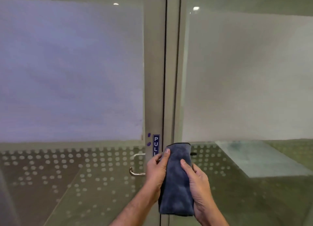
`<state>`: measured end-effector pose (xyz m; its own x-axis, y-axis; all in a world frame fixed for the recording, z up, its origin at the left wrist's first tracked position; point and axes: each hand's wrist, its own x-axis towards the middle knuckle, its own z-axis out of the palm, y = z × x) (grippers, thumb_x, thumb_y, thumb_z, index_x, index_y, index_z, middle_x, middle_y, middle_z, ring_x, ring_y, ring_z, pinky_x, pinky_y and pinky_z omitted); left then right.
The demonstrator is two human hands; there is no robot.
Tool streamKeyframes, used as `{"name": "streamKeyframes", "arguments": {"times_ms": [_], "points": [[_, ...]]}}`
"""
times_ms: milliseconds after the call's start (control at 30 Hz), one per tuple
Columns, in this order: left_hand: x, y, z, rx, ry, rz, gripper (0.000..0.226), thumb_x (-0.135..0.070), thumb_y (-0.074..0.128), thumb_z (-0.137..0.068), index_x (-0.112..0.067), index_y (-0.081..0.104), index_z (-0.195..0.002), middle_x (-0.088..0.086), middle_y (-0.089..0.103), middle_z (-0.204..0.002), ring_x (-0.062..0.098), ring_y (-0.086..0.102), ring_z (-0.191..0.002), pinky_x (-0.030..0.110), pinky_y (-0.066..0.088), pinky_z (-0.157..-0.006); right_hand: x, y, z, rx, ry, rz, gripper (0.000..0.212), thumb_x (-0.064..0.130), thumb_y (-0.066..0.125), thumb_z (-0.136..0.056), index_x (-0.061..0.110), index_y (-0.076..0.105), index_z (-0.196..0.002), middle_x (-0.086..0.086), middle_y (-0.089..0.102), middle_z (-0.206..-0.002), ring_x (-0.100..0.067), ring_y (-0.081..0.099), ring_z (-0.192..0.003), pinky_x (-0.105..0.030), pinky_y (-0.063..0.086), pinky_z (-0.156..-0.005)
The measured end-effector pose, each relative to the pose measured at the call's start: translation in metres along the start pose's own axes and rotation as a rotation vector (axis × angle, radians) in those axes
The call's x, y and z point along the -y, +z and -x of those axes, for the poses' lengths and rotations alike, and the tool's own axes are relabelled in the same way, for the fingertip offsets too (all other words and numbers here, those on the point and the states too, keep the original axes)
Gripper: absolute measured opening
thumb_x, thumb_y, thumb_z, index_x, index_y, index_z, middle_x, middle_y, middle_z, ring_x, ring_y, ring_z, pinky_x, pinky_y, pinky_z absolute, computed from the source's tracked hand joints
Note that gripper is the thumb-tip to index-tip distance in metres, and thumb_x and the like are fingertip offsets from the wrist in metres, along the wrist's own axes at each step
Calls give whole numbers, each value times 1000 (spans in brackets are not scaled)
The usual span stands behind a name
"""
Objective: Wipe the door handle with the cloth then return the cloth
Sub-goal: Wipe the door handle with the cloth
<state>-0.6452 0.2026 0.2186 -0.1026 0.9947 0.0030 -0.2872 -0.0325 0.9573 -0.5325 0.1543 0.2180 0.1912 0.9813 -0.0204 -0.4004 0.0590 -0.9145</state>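
A folded dark blue cloth (176, 178) hangs upright in front of the door's middle seam, held from both sides. My left hand (156, 171) grips its left edge, thumb over the top corner. My right hand (198, 183) holds its right edge and lower part. A silver door handle (135, 173) curves out from the left door's frame, just left of my left hand; the hand hides its right end. The cloth is not touching the handle.
Two glass doors with frosted panels and dotted lower film meet at a grey metal frame (171, 73). A blue PULL sticker (156, 145) sits on the left frame above my hands. A second handle (138, 155) shows faintly behind the glass.
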Motion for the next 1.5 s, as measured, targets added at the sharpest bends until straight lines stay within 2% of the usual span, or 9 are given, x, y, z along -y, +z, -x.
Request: {"name": "streamKeyframes", "arguments": {"times_ms": [133,200,367,500,667,800,1067,1300,1500], "points": [[-9,-41,-34,-141,157,-100,40,-36,65,-97,-10,69,-126,10,78,-110,25,74,-102,37,60,-92,-20,30,-34,-273,-175,114,15,28,78,-85,14,73,-87,-3,79,-82,-24,75,-80,-36,58,-72],[-16,-61,-49,-165,285,-227,47,-39,62,-99,-15,62,-140,5,71,-132,16,68,-116,31,56,-101,-16,39,-51,-377,-332,265,16,34,75,-86,21,67,-91,3,74,-86,-18,70,-83,-34,54,-73],[-25,-102,-79,-158,619,-630,57,-51,42,-105,-39,29,-160,-17,26,-169,-5,17,-155,32,17,-128,-12,67,-90,-514,-727,601,29,35,73,-87,27,54,-108,8,63,-98,-11,59,-83,-20,41,-64],[-33,-114,-110,-196,840,-986,62,-41,31,-110,-30,5,-165,-11,-4,-175,2,-11,-159,32,-4,-131,-28,87,-125,-498,-891,864,43,26,74,-83,14,53,-118,-3,58,-110,-17,60,-90,-29,50,-66],[-42,-106,-146,-252,1034,-1205,64,-42,25,-110,-18,4,-166,3,-5,-176,17,-8,-162,39,-4,-131,-52,105,-154,-439,-911,1067,51,22,82,-75,12,58,-119,-8,60,-112,-27,63,-96,-40,61,-70],[-48,-100,-175,-298,1087,-1306,65,-42,26,-110,-13,6,-166,8,-2,-176,21,-4,-162,46,1,-132,-57,112,-166,-391,-933,1121,48,28,80,-80,13,60,-121,-6,60,-111,-24,64,-93,-35,59,-69],[-42,-101,-216,-345,1135,-1387,64,-36,34,-110,-10,12,-165,11,5,-175,26,1,-162,51,6,-131,-70,121,-179,-270,-1008,1215,50,15,81,-81,0,64,-126,-13,67,-112,-28,67,-99,-37,59,-87],[-36,-96,-229,-380,1156,-1353,63,-35,32,-110,-14,9,-165,6,-2,-174,26,-5,-162,49,-4,-131,-79,116,-184,-210,-1057,1296,50,9,85,-74,-2,69,-120,-14,70,-105,-29,69,-92,-39,62,-81],[-37,-94,-227,-412,1170,-1345,62,-32,34,-109,-12,16,-164,8,5,-173,27,1,-161,47,-7,-131,-90,112,-176,-49,-995,1420,43,14,82,-76,5,71,-117,-8,69,-102,-24,69,-89,-37,63,-78]]}}
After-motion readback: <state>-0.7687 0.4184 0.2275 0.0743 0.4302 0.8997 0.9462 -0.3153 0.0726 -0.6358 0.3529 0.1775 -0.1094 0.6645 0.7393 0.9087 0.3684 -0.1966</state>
